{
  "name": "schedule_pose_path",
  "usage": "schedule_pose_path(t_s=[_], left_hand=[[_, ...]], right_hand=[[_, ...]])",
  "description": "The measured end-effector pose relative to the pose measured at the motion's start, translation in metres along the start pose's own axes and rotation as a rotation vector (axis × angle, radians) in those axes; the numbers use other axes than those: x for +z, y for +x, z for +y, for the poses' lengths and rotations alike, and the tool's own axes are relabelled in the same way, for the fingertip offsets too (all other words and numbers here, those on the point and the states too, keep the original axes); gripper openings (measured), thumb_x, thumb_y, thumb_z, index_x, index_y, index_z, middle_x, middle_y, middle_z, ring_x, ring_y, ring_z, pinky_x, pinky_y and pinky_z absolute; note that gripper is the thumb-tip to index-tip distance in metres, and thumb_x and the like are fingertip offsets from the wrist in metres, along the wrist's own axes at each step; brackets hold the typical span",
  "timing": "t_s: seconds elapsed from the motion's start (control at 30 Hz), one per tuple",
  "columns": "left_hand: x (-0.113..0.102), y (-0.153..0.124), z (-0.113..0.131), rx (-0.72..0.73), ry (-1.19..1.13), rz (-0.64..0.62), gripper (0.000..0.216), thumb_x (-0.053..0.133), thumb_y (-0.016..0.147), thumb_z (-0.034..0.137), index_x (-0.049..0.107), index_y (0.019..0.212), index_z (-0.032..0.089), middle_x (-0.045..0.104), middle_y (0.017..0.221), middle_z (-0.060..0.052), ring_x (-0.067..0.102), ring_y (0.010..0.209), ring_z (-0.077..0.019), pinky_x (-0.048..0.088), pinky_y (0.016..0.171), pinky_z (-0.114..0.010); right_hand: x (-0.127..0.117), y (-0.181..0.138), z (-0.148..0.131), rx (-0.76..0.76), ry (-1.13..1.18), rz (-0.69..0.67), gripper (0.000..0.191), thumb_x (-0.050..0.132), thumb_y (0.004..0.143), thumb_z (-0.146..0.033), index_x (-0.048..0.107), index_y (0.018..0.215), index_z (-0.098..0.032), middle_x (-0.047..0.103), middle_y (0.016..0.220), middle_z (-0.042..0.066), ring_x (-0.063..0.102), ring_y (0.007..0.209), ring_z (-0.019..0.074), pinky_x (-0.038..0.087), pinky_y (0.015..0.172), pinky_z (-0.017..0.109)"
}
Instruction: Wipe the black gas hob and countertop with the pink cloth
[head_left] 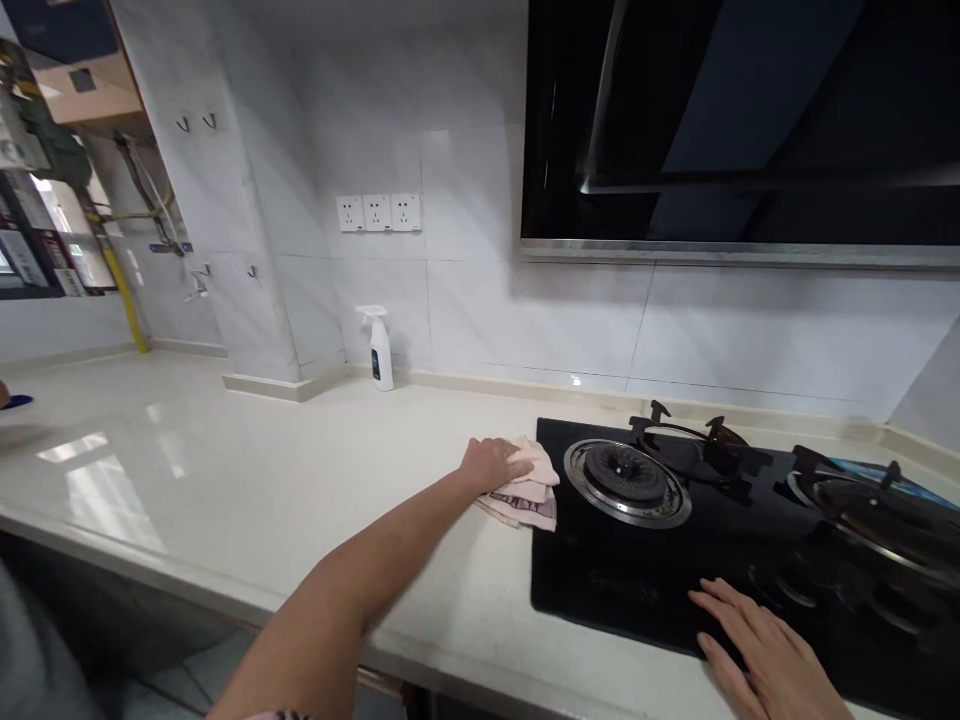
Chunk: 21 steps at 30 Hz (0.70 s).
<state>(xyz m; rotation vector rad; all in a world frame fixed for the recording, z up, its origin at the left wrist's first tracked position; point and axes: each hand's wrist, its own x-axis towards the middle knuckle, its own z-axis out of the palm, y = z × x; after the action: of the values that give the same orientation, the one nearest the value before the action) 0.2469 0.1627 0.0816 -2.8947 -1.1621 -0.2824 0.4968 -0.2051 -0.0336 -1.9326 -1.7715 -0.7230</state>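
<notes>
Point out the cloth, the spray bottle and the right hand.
Cloth (pixel 535 490): head view, on its layered folds.
Spray bottle (pixel 382 356): head view, on its white body, below the spray head.
Right hand (pixel 776 652): head view, on the back of the hand.

Lit softly, brightest at left window (pixel 64 225). Glaring in patches on desk (pixel 247 460). Shadowed below range hood (pixel 750 130). Stretched toward edges.

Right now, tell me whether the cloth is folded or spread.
Folded: the cloth shows stacked layers and edges beneath the left hand.
</notes>
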Motion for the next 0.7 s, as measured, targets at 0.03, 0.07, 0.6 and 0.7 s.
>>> schedule_pose_path(t_s=[0.03, 0.07, 0.6, 0.7], left_hand=[[0.0, 0.007, -0.005, -0.01, 0.0, 0.006, 0.063, 0.039, 0.095, 0.076, 0.063, 0.138, 0.037, 0.062, 0.148, -0.003, 0.056, 0.134, -0.03, 0.039, 0.107, -0.046], [0.001, 0.014, -0.01, -0.024, -0.001, 0.014, 0.061, 0.038, 0.096, 0.075, 0.063, 0.138, 0.038, 0.062, 0.149, -0.003, 0.056, 0.134, -0.0299, 0.039, 0.108, -0.046], [-0.031, -0.072, -0.113, -0.352, 0.09, 0.124, 0.046, 0.038, 0.102, 0.051, 0.065, 0.135, 0.033, 0.069, 0.132, -0.011, 0.058, 0.125, -0.0309, 0.037, 0.104, -0.048], [-0.03, -0.089, -0.096, -0.389, 0.115, 0.127, 0.051, 0.038, 0.101, 0.052, 0.06, 0.143, 0.03, 0.064, 0.139, -0.014, 0.058, 0.124, -0.0354, 0.038, 0.102, -0.052]], right_hand=[[0.0, 0.0, 0.002, 0.011, 0.004, -0.017, 0.04, 0.049, 0.1, -0.051, 0.061, 0.134, -0.032, 0.064, 0.143, 0.006, 0.063, 0.128, 0.0284, 0.051, 0.102, 0.049], [-0.001, 0.0, 0.004, 0.027, 0.009, -0.038, 0.04, 0.049, 0.1, -0.051, 0.061, 0.134, -0.032, 0.063, 0.143, 0.006, 0.062, 0.129, 0.0286, 0.051, 0.102, 0.048], [-0.015, 0.01, -0.006, 0.123, 0.093, -0.115, 0.041, 0.044, 0.1, -0.052, 0.065, 0.129, -0.031, 0.064, 0.141, 0.008, 0.059, 0.132, 0.0297, 0.047, 0.107, 0.05], [-0.015, 0.012, -0.013, 0.132, 0.085, -0.101, 0.044, 0.04, 0.1, -0.053, 0.064, 0.128, -0.029, 0.063, 0.141, 0.009, 0.058, 0.131, 0.03, 0.045, 0.107, 0.051]])
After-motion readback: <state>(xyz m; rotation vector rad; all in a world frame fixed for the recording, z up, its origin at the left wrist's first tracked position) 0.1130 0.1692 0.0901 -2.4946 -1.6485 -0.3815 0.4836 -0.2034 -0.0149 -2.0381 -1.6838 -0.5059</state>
